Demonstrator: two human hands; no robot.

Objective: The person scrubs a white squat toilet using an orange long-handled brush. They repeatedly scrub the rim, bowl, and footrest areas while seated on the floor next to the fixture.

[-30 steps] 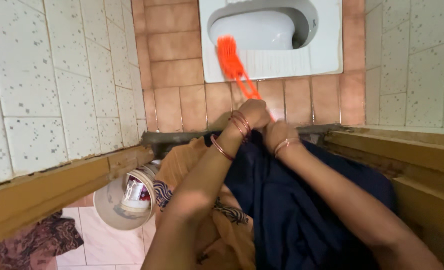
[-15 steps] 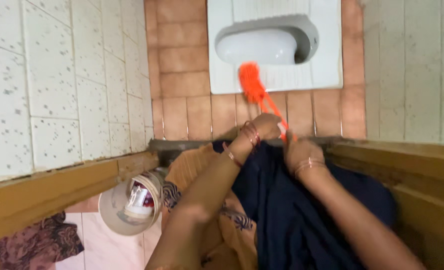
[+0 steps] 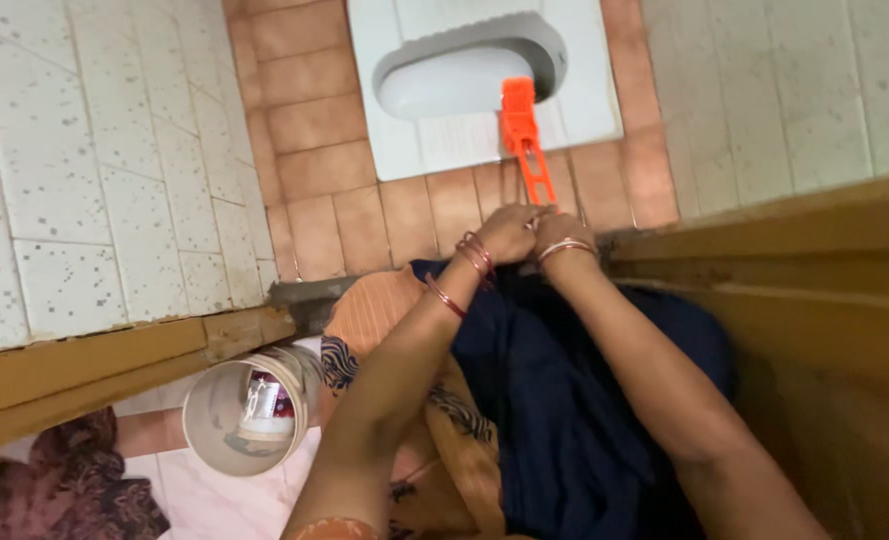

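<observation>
Both my hands grip the handle of an orange long-handled brush (image 3: 520, 125). My left hand (image 3: 505, 232) and my right hand (image 3: 562, 233) sit side by side at the handle's near end, bangles on both wrists. The brush head rests on the near rim of a white squat toilet pan (image 3: 424, 150), at the edge of the bowl. The pan is set in a floor of brown tiles (image 3: 314, 170). My dark blue and orange clothing fills the lower middle of the view.
White speckled wall tiles (image 3: 94, 170) rise on the left and right. A wooden door frame (image 3: 114, 355) crosses low left, and another wooden frame (image 3: 794, 250) stands on the right. A white bucket (image 3: 214, 425) holding a bottle sits at lower left beside patterned cloth (image 3: 74, 490).
The brush head has swept right along the pan's near rim and now points straight ahead. My two hands have come close together on the handle. The view has shifted left.
</observation>
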